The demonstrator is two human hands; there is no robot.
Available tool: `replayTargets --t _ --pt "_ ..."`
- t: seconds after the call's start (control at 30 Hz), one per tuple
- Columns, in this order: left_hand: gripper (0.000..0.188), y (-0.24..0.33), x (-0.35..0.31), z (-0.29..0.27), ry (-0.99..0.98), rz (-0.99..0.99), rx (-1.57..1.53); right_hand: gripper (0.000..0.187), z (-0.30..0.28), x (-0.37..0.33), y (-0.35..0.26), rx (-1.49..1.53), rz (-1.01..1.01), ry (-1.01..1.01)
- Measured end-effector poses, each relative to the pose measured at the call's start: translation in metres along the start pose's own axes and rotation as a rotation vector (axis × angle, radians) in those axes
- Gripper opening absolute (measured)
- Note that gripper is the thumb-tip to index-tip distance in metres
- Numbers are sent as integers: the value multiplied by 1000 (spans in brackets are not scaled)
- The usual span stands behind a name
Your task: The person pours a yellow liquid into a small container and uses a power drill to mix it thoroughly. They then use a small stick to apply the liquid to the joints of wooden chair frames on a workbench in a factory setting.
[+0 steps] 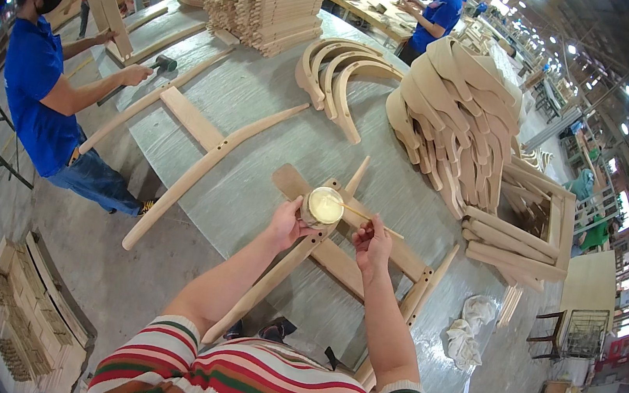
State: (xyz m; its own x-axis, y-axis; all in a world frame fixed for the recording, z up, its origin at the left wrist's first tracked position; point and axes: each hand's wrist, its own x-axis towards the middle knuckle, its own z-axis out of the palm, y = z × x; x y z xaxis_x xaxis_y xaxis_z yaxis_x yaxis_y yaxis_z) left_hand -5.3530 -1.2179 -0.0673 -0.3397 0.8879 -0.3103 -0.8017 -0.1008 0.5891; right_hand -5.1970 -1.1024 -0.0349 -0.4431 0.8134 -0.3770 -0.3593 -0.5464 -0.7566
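Our striped sleeves [260,386] sit lowest. Above the chair frame [338,258], our left hand [285,224] grips a glue cup [322,207]; our right hand [372,244] pinches a thin stick [374,221] beside the cup.

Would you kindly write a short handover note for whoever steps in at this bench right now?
Left hand: holds a small round cup of pale glue above the wooden chair frame.
Right hand: grips a thin stick, its tip at the cup.
The frame lies flat on the table, with a second frame farther off beside a co-worker and mallet.
Done: frame parts laid out.
Left: whether any joints are glued cannot be told.
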Motion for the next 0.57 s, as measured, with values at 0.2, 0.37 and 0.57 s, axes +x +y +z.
replayTargets --t 0.2,0.37,0.57 --pt "39 -1 25 -2 24 1 -77 19 3 26 -7 31 14 -18" --pt "38 -2 30 -8 71 -13 -74 15 27 35 -30 -201 -189 -30" --pt "42 3 -2 -35 179 -5 -90 21 49 62 -50 -1037 -660 -239"
